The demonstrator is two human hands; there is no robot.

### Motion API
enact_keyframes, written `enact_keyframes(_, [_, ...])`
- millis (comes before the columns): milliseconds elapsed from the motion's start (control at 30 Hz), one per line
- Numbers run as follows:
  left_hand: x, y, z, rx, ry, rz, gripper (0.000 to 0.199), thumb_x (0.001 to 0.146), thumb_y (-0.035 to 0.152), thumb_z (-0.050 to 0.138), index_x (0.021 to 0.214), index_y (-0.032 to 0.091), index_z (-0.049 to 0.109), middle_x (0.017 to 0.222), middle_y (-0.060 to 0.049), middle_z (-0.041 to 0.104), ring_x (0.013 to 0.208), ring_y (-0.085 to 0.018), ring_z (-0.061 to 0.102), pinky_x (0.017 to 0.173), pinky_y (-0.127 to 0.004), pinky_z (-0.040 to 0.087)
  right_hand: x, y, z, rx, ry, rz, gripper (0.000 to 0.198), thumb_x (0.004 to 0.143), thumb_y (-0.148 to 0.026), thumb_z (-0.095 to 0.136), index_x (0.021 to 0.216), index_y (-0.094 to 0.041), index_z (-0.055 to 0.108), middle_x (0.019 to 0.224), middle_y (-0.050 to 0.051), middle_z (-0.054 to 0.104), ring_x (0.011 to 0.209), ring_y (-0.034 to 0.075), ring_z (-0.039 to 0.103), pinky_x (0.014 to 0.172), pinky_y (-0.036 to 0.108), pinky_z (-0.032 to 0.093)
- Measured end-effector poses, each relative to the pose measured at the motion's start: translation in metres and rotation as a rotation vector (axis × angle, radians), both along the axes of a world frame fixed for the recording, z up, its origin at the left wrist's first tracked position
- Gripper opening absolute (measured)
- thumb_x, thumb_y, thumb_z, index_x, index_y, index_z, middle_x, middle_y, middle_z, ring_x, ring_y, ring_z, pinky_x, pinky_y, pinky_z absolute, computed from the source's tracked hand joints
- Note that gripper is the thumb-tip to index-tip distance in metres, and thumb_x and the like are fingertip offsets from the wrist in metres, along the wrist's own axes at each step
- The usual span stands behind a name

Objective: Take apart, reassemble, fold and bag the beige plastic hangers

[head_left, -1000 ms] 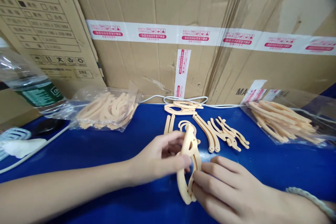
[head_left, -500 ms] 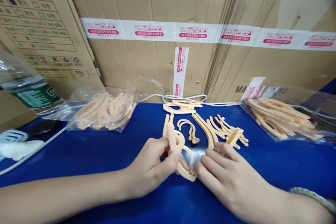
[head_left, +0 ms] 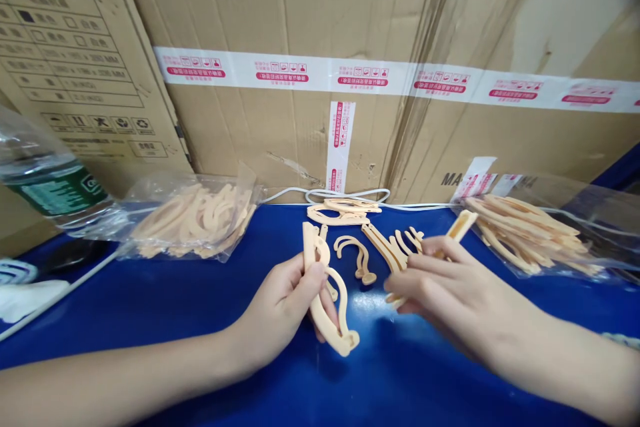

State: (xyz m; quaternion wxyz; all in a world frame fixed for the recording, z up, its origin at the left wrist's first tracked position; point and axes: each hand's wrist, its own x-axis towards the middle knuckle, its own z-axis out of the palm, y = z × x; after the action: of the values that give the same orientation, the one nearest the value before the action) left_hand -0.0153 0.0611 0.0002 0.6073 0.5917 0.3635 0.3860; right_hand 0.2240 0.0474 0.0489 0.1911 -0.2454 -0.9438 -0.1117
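My left hand [head_left: 287, 297] is closed round a beige curved hanger arm [head_left: 327, 333], thumb on top. A hook piece [head_left: 343, 297] lies along this arm, its round end meeting the arm's lower tip. Off to the right, my right hand [head_left: 450, 283] grips another beige hanger arm [head_left: 461, 227], which slants up out of the fist; fingers hide its middle. Between the hands, two loose hooks [head_left: 361, 257] lie on the blue table [head_left: 240, 360]. Long hanger arms [head_left: 384, 247] rest just behind my right hand, which partly covers several small pieces [head_left: 407, 240].
Folded beige hanger pieces [head_left: 345, 215] lie at the back by a white cable [head_left: 285, 192]. Clear bags of beige parts sit left [head_left: 195, 220] and right [head_left: 535, 233]. A water bottle [head_left: 60, 187] leans at far left. Cardboard boxes [head_left: 240, 127] wall off the back.
My right hand has drawn away to the right with its hanger arm. My left hand has shifted slightly left, still gripping the arm and hook. The camera view has tilted slightly.
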Motion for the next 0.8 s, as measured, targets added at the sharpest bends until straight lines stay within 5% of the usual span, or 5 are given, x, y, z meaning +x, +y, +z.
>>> enact_keyframes(233, [0.001,0.002,0.001,-0.045,-0.036,-0.014,0.041,0.087,0.057,0.054,0.078,0.017,0.048,0.055,-0.002,0.069,0.042,-0.01,0.058,0.043,-0.018,0.047,0.011,0.025,0.005,-0.229,-0.113,0.026,0.028,0.096,-0.006,0.033,0.094,-0.019,0.058,0.09,0.007,0.063,0.101,0.023,0.057,0.106,0.05,0.029])
enact_keyframes(433, [0.002,0.002,-0.001,-0.043,-0.033,-0.016,0.043,0.086,0.059,0.054,0.077,0.017,0.048,0.055,-0.002,0.069,0.042,-0.01,0.058,0.043,-0.019,0.047,0.009,0.025,-0.007,-0.403,-0.136,0.024,0.023,0.094,-0.003,0.04,0.093,-0.017,0.058,0.101,0.009,0.061,0.095,0.02,0.058,0.084,0.034,0.048])
enact_keyframes(600, [0.003,0.001,0.001,-0.038,-0.027,-0.026,0.043,0.086,0.058,0.055,0.077,0.017,0.048,0.055,-0.003,0.069,0.041,-0.01,0.057,0.043,-0.018,0.046,0.011,0.028,-0.011,-0.471,-0.068,0.03,0.018,0.097,-0.009,0.043,0.099,-0.016,0.059,0.111,0.011,0.057,0.098,0.019,0.057,0.085,0.03,0.048])
enact_keyframes(800, [0.003,0.002,0.001,-0.039,-0.021,-0.033,0.043,0.086,0.058,0.055,0.077,0.017,0.049,0.056,-0.002,0.069,0.041,-0.01,0.056,0.043,-0.018,0.046,0.012,0.032,-0.011,-0.494,-0.09,0.011,0.013,0.093,-0.008,0.048,0.094,-0.017,0.058,0.095,0.008,0.058,0.088,0.02,0.058,0.078,0.031,0.048])
